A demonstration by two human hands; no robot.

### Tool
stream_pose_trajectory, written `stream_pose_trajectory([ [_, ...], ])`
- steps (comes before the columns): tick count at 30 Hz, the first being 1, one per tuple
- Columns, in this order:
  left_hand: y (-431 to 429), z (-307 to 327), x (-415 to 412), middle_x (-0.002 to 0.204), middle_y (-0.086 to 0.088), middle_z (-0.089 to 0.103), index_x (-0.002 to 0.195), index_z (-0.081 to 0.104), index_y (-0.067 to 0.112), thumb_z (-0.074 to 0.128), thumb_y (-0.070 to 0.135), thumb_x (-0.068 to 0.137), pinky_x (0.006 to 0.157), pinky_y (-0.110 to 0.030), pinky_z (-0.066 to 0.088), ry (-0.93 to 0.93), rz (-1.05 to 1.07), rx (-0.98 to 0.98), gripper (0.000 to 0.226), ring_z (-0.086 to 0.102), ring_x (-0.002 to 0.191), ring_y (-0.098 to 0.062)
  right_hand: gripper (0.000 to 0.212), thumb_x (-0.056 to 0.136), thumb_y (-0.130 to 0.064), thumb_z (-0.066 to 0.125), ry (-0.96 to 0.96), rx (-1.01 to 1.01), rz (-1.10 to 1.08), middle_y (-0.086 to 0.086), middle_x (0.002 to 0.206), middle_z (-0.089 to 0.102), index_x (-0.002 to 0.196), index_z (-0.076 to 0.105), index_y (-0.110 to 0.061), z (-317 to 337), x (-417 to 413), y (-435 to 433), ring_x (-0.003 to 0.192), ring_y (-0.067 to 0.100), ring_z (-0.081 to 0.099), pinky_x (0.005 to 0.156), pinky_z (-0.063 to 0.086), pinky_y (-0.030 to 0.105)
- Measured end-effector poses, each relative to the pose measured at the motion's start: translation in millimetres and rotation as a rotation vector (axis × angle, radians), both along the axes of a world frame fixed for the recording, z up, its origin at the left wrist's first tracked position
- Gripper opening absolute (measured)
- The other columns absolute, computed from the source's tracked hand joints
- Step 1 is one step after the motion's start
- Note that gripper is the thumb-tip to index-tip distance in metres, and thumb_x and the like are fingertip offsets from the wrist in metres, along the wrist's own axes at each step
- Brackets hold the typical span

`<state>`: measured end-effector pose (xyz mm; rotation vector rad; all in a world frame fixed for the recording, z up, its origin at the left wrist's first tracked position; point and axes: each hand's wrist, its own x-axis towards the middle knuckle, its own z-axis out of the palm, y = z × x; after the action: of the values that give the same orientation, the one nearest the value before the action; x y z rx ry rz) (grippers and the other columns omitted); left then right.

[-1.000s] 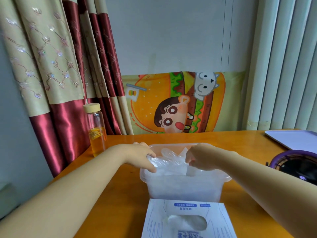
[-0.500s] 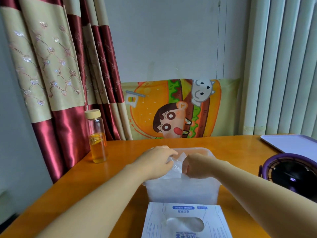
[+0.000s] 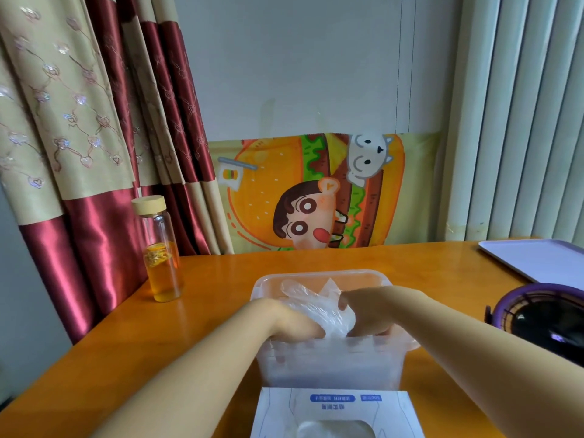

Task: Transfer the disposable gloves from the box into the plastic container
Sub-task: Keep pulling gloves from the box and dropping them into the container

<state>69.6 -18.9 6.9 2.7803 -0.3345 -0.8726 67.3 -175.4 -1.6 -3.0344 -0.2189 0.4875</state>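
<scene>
I've got the left hand [image 3: 295,322] and right hand [image 3: 368,311] curled round the gloves [image 3: 311,300] (a crumpled clear wad) bunched between them, down inside the plastic container [image 3: 316,274].

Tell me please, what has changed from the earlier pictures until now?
The left hand and right hand moved closer together and sank lower into the container, pushing the bunched gloves down. Both still grip the gloves. The container, box and bottle stayed in place on the table.
</scene>
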Motion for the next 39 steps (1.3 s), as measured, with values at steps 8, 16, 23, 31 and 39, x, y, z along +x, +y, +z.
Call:
stream_pose_trajectory([
  [8, -5, 5, -4, 0.133, -0.008, 0.05, 0.137, 0.042, 0.016, 0.04, 0.034, 0.098, 0.095, -0.03, 0.042, 0.02, 0.11, 0.001, 0.043, 0.052, 0.118, -0.022, 0.024, 0.095, -0.017, 0.054, -0.478, 0.109, -0.029, -0.002, 0.107, 0.063, 0.117, 0.06, -0.019, 29, -27, -22, 0.092, 0.016, 0.058, 0.078, 0.049, 0.023],
  [16, 6, 10, -4, 0.111, -0.006, 0.064, 0.118, 0.059, 0.01, 0.038, 0.025, 0.1, 0.076, -0.025, 0.045, -0.216, -0.024, -0.099, 0.032, 0.056, 0.086, -0.015, 0.02, 0.093, -0.022, 0.056, -0.685, 0.417, 0.085, -0.013, 0.093, 0.064, 0.111, 0.066, -0.022, 30, -86, -17, 0.074, -0.001, 0.056, 0.064, 0.044, 0.008],
  [23, 46, -12, -63, 0.116, 0.011, 0.06, 0.121, 0.063, 0.021, 0.048, 0.016, 0.098, 0.085, -0.008, 0.037, -0.744, -0.19, -0.457, 0.027, 0.053, 0.106, -0.001, 0.024, 0.094, -0.021, 0.056, -0.237, 0.28, 0.257, -0.014, 0.106, 0.067, 0.113, 0.068, -0.027, -35, -115, 4, 0.087, 0.002, 0.059, 0.076, 0.045, 0.01],
  [31, 55, -91, -101, 0.099, 0.019, 0.061, 0.107, 0.068, 0.023, 0.054, 0.013, 0.096, 0.073, 0.001, 0.038, -0.764, -0.166, -0.651, 0.021, 0.053, 0.091, 0.013, 0.022, 0.092, -0.034, 0.059, -0.211, 0.273, 0.209, -0.023, 0.079, 0.047, 0.111, 0.069, -0.034, -71, -103, 15, 0.08, 0.008, 0.052, 0.06, 0.039, 0.009],
  [39, 56, -114, -102, 0.12, 0.015, 0.061, 0.12, 0.061, 0.027, 0.057, 0.024, 0.095, 0.089, -0.013, 0.043, -0.626, -0.066, -0.661, 0.026, 0.054, 0.111, -0.001, 0.015, 0.091, -0.031, 0.06, -0.439, 0.352, 0.239, -0.013, 0.095, 0.055, 0.098, 0.072, -0.026, -95, -105, 17, 0.08, 0.009, 0.055, 0.071, 0.05, 0.025],
])
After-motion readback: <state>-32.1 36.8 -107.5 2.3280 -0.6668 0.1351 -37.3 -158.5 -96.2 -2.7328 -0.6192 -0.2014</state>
